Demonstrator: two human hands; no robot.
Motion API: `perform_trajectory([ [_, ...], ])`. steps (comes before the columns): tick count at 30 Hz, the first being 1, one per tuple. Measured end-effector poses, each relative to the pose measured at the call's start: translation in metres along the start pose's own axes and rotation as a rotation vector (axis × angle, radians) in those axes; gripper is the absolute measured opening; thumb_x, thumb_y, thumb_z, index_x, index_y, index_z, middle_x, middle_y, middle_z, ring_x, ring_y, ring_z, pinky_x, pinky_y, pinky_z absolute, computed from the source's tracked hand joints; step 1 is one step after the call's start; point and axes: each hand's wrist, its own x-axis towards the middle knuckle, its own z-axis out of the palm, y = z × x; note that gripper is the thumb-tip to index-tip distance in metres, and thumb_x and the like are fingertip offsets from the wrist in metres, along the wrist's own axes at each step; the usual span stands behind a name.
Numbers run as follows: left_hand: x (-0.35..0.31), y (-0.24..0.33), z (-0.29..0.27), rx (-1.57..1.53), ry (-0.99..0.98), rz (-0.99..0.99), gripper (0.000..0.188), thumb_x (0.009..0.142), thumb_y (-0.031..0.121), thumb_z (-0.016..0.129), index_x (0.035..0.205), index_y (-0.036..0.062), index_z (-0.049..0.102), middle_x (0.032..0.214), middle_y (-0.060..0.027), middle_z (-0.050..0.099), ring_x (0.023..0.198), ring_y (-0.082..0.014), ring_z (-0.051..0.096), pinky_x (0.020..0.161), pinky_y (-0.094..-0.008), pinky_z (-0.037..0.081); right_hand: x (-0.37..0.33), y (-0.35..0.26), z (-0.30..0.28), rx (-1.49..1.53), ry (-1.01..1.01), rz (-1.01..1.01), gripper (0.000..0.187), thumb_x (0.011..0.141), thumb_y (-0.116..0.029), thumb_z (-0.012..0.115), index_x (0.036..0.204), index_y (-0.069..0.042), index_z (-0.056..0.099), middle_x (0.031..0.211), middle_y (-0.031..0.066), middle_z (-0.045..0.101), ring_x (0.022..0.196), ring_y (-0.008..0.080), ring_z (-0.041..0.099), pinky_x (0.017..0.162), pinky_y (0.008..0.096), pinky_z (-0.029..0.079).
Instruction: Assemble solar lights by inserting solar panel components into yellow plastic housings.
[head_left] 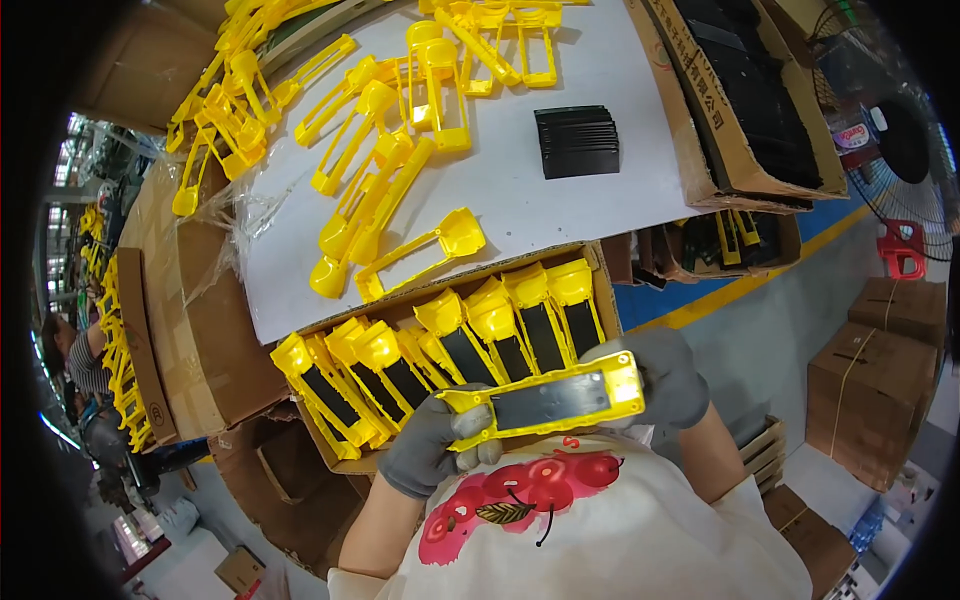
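Note:
Both of my hands wear grey gloves and hold one yellow plastic frame (626,383) with a dark panel (552,400) filling its window. My left hand (432,443) grips the frame's left end, its thumb on the face. My right hand (668,378) is closed round the right end, with most of its fingers hidden behind the frame. Just beyond them, a cardboard box (612,318) holds several yellow frames (494,318) fitted with dark panels. On the white tabletop (540,225) lie loose yellow frames (375,195) with open windows and a stack of black plates (578,142).
A carton of black plates (745,90) stands at the table's right edge, above another box (775,250) with yellow parts. Brown cartons (870,390), a red stool (902,248) and a fan (895,150) are at the right. Leftward are a large carton (185,300) and a person (85,350).

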Motion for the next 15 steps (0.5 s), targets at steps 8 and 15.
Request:
perform_trajectory([
  [8,-0.005,0.011,0.02,-0.005,-0.116,-0.045,0.039,0.085,0.023,0.067,0.109,-0.0064,0.057,0.069,-0.0151,0.065,0.041,-0.0106,0.053,0.036,-0.018,0.036,-0.001,0.002,-0.005,0.369,0.143,-0.114,0.042,0.064,-0.011,0.086,0.098,0.003,0.067,0.087,0.0092,0.07,0.074,0.0115,0.065,0.068,0.0242,0.052],
  [15,-0.026,0.021,0.025,0.125,-0.097,-0.031,0.034,0.087,0.027,0.064,0.101,-0.0035,0.062,0.065,-0.0117,0.066,0.041,-0.0077,0.052,0.038,-0.0185,0.037,-0.053,0.062,0.015,0.09,0.235,-0.005,0.036,0.085,-0.029,0.067,0.115,-0.011,0.058,0.11,0.0054,0.062,0.097,0.0212,0.061,0.086,0.0363,0.05],
])
